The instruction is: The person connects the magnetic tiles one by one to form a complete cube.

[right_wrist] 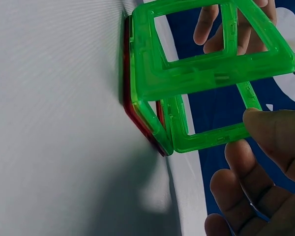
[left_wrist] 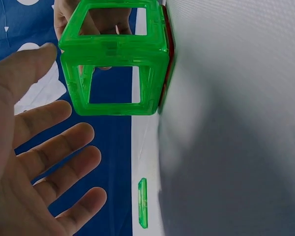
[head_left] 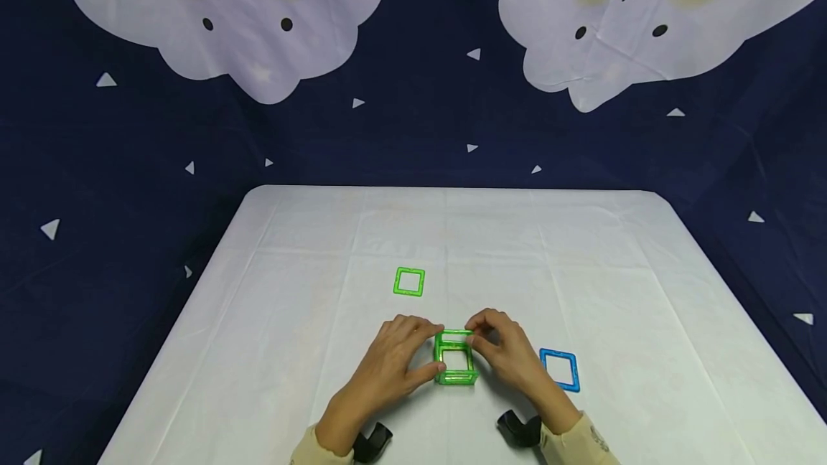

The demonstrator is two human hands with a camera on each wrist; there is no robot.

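- Cream sleeves [head_left: 575, 443] come nearest the head camera, one around each of my forearms, with a black wrist device [head_left: 372, 443] showing on the inner side of each wrist.
- My left grip [head_left: 390, 357] is spread, its four fingers fanned apart in the left wrist view; the thumb and forefinger tips reach the left side of a green box [head_left: 456, 377], though whether both touch it I cannot tell.
- My right grip [head_left: 507, 350] pinches a green square frame [right_wrist: 206, 139] belonging to that box, thumb on one face and forefinger on the other, close to a corner; the remaining fingers bend loosely, off the plastic.
- Between my two grips, the box stands on the white counter [head_left: 258, 321], built of see-through square frames joined at their edges, with a red piece [right_wrist: 125, 73] running along its underside.
- Beyond my left grip, well apart from the box, a loose green frame [head_left: 408, 293] lies flat on the counter.
- Just beside my right wrist, on its outer side, a blue square frame [head_left: 575, 372] lies flat too.
- Faint creases cross the counter's white cover; behind its far edge hangs a dark blue cloth [head_left: 413, 142], printed with pale clouds [head_left: 226, 27] and small white triangles [head_left: 474, 54].
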